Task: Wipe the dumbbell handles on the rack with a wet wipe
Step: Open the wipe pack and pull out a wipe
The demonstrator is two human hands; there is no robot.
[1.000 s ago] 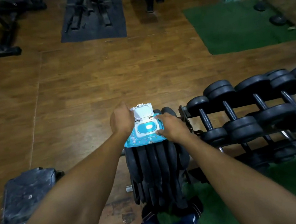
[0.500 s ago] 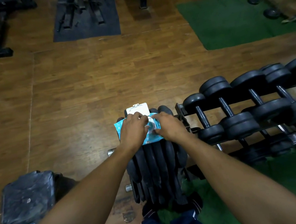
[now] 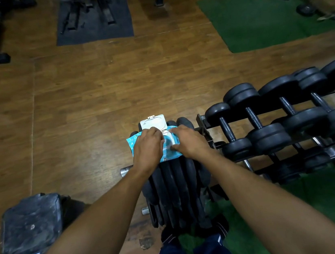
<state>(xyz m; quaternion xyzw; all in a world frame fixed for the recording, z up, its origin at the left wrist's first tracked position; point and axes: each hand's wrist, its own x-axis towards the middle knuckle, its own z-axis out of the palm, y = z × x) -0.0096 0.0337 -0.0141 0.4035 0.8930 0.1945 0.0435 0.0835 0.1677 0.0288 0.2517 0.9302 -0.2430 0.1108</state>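
A blue wet-wipe pack (image 3: 132, 141) lies on top of a stack of black weight plates (image 3: 177, 189), its white lid (image 3: 153, 122) flipped up. My left hand (image 3: 148, 148) lies over the pack with its fingertips at the opening. My right hand (image 3: 186, 141) holds the pack's right side, thumb and fingers curled on it. I cannot make out any wipe coming out of the opening. To the right, black dumbbells (image 3: 252, 115) with metal handles (image 3: 227, 128) sit in rows on a dark rack (image 3: 204, 131).
A black padded block (image 3: 31, 227) labelled CHOICE lies on the wooden floor at the left. Green mats lie under the rack (image 3: 320, 192) and at the far right (image 3: 265, 18). Dark benches and a black mat (image 3: 92, 15) stand at the back. My feet are below the plates.
My left hand moved from the pack's left edge onto its top, fingers reaching the opening. My right hand stayed on the right side. The camera tilted slightly.
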